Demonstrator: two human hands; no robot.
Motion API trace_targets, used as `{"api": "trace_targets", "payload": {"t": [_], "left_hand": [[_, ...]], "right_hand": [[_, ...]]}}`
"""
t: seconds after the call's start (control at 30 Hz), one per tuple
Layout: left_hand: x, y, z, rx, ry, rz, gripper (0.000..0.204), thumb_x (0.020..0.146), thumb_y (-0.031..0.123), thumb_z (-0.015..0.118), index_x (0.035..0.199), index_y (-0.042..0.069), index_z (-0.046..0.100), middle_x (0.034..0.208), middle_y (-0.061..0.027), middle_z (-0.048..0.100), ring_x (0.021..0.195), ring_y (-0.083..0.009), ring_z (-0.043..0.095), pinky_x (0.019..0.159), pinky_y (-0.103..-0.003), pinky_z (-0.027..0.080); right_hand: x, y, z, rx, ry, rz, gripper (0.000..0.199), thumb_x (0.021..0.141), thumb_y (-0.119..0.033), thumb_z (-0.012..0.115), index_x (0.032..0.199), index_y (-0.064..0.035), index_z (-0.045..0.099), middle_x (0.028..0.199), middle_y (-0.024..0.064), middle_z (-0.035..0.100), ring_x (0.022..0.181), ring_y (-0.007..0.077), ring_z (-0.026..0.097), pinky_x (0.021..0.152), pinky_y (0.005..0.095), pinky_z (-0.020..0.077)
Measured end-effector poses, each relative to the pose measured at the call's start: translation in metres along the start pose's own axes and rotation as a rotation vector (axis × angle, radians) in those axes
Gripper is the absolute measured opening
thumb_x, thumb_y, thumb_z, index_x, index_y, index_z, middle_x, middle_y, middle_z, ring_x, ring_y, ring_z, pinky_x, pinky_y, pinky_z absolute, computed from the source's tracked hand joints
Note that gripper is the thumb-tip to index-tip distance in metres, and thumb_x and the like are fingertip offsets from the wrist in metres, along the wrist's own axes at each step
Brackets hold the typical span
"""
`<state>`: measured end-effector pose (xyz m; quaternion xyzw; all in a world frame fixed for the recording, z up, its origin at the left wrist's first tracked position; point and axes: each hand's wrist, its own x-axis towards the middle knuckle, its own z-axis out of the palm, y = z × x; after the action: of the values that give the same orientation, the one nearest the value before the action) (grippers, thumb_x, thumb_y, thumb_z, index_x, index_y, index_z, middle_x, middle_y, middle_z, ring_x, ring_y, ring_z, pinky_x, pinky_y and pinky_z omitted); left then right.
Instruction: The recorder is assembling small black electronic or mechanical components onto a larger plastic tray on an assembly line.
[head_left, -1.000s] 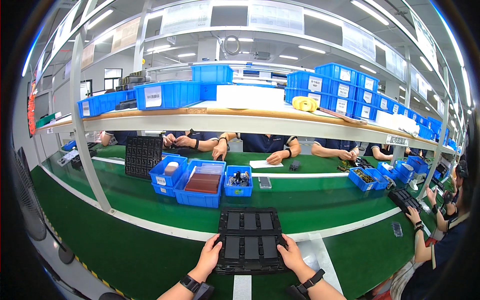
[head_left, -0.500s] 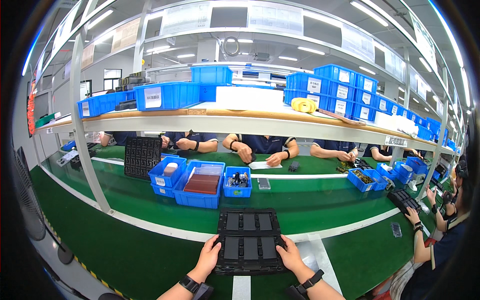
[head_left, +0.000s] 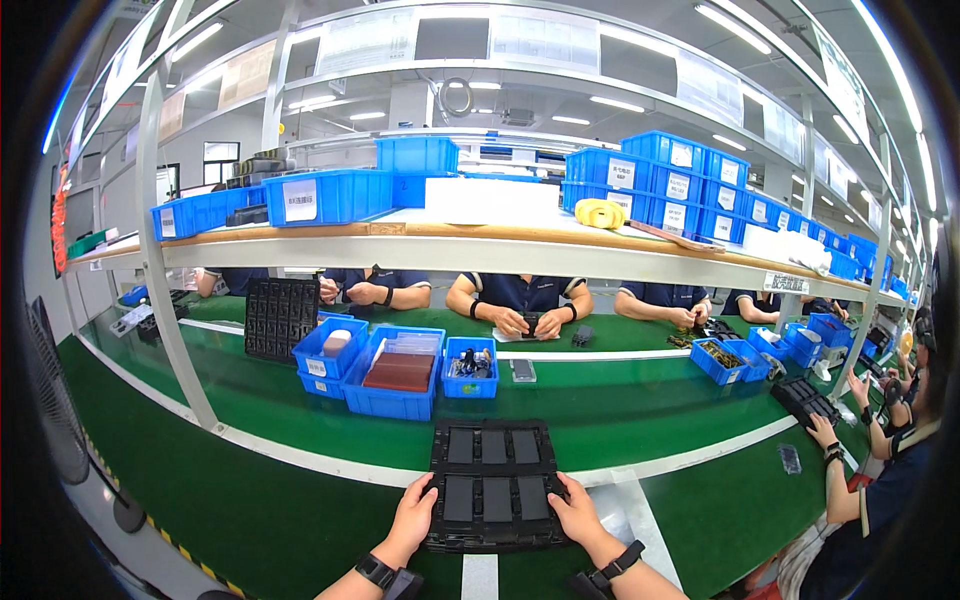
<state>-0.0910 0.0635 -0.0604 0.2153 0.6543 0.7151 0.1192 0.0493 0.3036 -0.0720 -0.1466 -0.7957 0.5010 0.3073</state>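
Observation:
A black plastic tray (head_left: 492, 470) lies between my hands at the near edge of the green bench. Flat dark rectangular pieces (head_left: 497, 499) fill its several pockets, set in two rows. My left hand (head_left: 408, 520) grips the tray's left side, thumb on the rim. On the opposite side my right hand (head_left: 580, 515) holds the tray the same way. The fingers beneath the tray are hidden. Dark bands circle both of my wrists.
Beyond the tray stand a blue bin with reddish-brown sheets (head_left: 400, 371), stacked blue bins (head_left: 330, 345) and a small parts bin (head_left: 470, 368). A shelf (head_left: 480, 243) crosses above. Co-workers sit opposite; another person (head_left: 880, 490) works at right beside a black tray (head_left: 803, 400).
The view has shifted slightly; my hands keep their hold on the tray. Across the bench, the middle co-worker's hands have come together around a small dark object.

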Motion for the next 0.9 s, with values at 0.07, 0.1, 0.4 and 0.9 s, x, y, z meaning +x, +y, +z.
{"api": "trace_targets", "payload": {"t": [0.07, 0.1, 0.4, 0.9], "left_hand": [[0.0, 0.001, 0.0, 0.014, 0.003, 0.01, 0.036, 0.087, 0.014, 0.048, 0.12, -0.001, 0.046, 0.124, -0.0157, 0.045, 0.116, -0.0244, 0.042, 0.098, -0.03, 0.031], [-0.001, 0.001, 0.0, 0.03, 0.008, 0.018, 0.036, 0.087, 0.014, 0.048, 0.12, -0.001, 0.046, 0.124, -0.0156, 0.045, 0.115, -0.0244, 0.042, 0.098, -0.03, 0.031], [0.002, -0.006, -0.001, 0.025, 0.009, 0.031, 0.036, 0.087, 0.014, 0.048, 0.12, -0.002, 0.046, 0.123, -0.0157, 0.045, 0.115, -0.0247, 0.042, 0.097, -0.03, 0.031], [0.003, -0.007, -0.002, 0.013, 0.021, 0.029, 0.036, 0.087, 0.013, 0.048, 0.12, -0.001, 0.046, 0.123, -0.0158, 0.046, 0.115, -0.0247, 0.043, 0.097, -0.03, 0.032]], "right_hand": [[0.001, 0.003, 0.0, -0.011, 0.006, -0.041, 0.049, 0.08, -0.015, 0.058, 0.122, 0.0034, 0.042, 0.12, 0.0215, 0.047, 0.109, 0.0298, 0.047, 0.093, 0.0332, 0.0374], [0.0, 0.001, 0.0, -0.011, 0.005, -0.041, 0.049, 0.08, -0.015, 0.058, 0.122, 0.0034, 0.042, 0.12, 0.0215, 0.047, 0.109, 0.0298, 0.047, 0.093, 0.0332, 0.0374], [-0.001, -0.003, -0.002, -0.01, 0.002, 0.012, 0.049, 0.08, -0.017, 0.058, 0.123, 0.0022, 0.042, 0.12, 0.0218, 0.047, 0.109, 0.0314, 0.048, 0.092, 0.0344, 0.0378], [0.0, -0.007, -0.001, 0.0, -0.025, 0.03, 0.05, 0.081, -0.018, 0.057, 0.124, 0.0012, 0.041, 0.122, 0.0199, 0.046, 0.108, 0.0286, 0.048, 0.091, 0.033, 0.0385]]}}
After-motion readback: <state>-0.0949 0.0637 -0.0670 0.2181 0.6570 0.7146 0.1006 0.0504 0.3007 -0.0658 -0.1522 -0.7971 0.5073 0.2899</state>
